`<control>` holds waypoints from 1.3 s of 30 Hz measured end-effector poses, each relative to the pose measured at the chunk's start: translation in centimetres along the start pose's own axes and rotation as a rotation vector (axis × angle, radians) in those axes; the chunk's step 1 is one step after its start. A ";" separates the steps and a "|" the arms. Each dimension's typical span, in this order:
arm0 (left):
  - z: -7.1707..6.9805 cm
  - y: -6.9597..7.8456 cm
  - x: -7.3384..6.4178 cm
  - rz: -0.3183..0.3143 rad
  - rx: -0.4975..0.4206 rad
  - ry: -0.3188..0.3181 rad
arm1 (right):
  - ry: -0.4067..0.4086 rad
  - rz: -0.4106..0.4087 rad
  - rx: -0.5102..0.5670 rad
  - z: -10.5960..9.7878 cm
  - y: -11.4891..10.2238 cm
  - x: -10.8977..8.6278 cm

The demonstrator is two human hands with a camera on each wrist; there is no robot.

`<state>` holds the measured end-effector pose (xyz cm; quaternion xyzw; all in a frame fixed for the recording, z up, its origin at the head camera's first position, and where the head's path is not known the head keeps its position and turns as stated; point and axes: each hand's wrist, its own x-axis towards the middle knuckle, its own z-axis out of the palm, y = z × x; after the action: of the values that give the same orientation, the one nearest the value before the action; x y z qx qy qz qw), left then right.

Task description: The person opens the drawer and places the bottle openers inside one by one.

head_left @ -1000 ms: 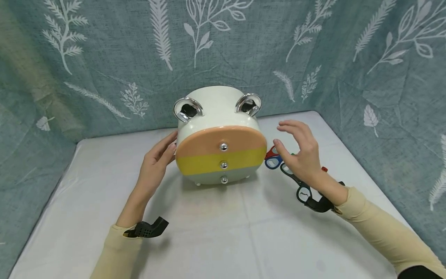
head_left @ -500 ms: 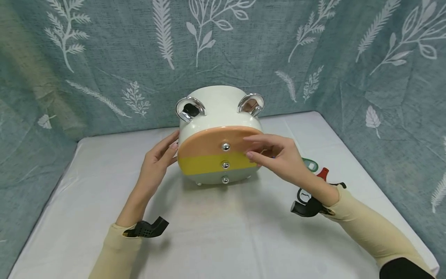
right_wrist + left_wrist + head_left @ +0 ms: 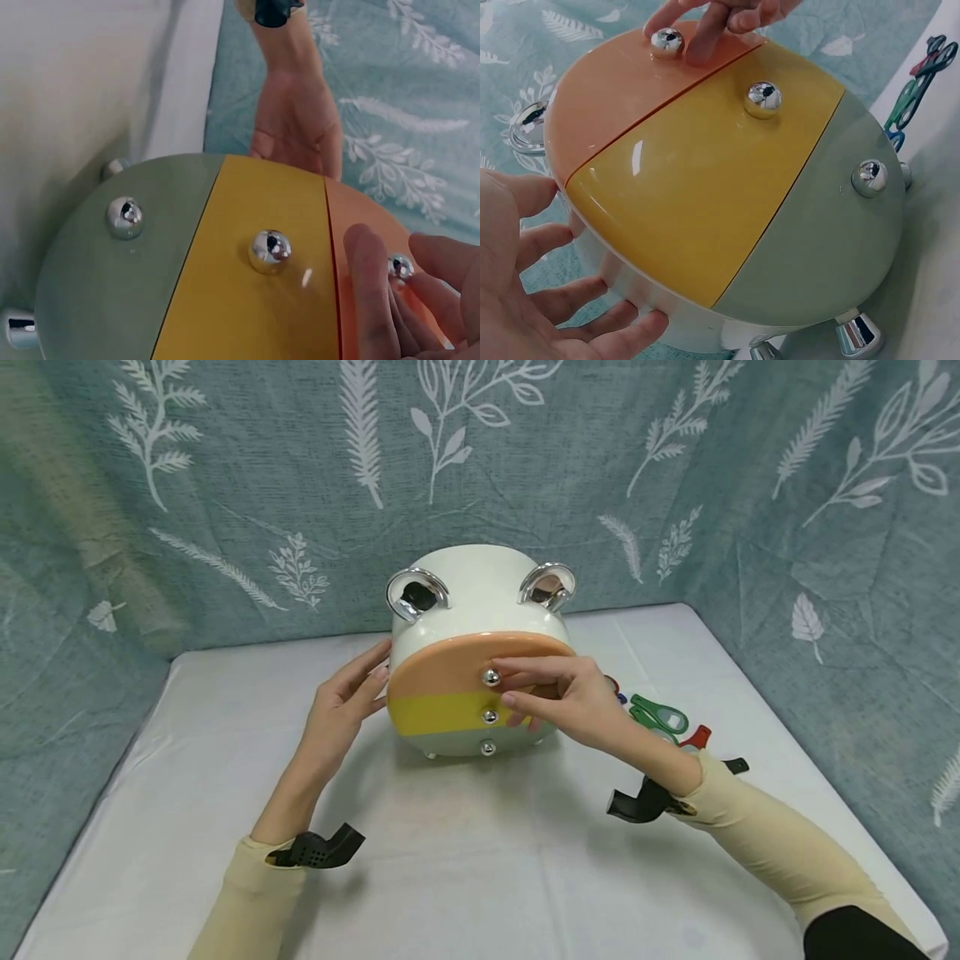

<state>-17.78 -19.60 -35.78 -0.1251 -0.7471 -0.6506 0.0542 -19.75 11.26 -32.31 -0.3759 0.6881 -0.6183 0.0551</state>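
Observation:
A rounded white mini chest of drawers (image 3: 480, 581) stands on the table, its front banded orange, yellow and grey-green. Each band carries one round chrome knob; chrome ear-shaped pieces sit on top. My left hand (image 3: 341, 714) rests spread against the chest's left side, its fingers (image 3: 562, 300) along the white wall. My right hand (image 3: 577, 702) is at the top knob (image 3: 400, 266) of the orange drawer (image 3: 622, 90). Thumb and fingers flank that knob, with a gap visible beside the thumb in the right wrist view. The middle knob (image 3: 763, 99) and bottom knob (image 3: 870, 178) are untouched.
Right of the chest lie several scissors with coloured handles, including green-handled scissors (image 3: 660, 714) and a red handle (image 3: 697, 737), partly hidden by the right forearm. A patterned curtain (image 3: 285, 485) hangs behind the white-covered table (image 3: 450, 877).
My right hand has moved left from above the scissors, across the chest's front, to the top knob. The left hand has stayed against the chest's side.

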 end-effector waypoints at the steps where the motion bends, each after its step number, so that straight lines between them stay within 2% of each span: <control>1: 0.0 0.0 0.0 -0.001 0.000 -0.001 | -0.005 0.003 0.004 0.1 0.1 0.1; 6: 0.0 0.0 0.0 -0.009 0.005 0.000 | 0.015 0.007 0.023 0.7 0.2 0.5; 15: -0.1 0.1 0.0 -0.014 -0.002 -0.005 | 0.152 -0.015 0.073 2.0 0.7 0.6; 21: -0.1 0.0 -0.1 -0.014 -0.002 -0.005 | 0.219 0.009 0.066 2.4 0.7 0.7; 30: 0.0 -0.1 0.0 -0.019 -0.013 -0.012 | 0.233 0.028 0.027 2.2 0.5 0.6; 39: -0.2 -0.2 0.0 -0.023 -0.025 -0.013 | 0.205 0.030 0.002 2.3 0.2 0.0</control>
<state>-17.80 -19.86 -35.92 -0.1214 -0.7405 -0.6598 0.0403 -18.55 9.40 -33.00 -0.3003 0.6951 -0.6532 -0.0061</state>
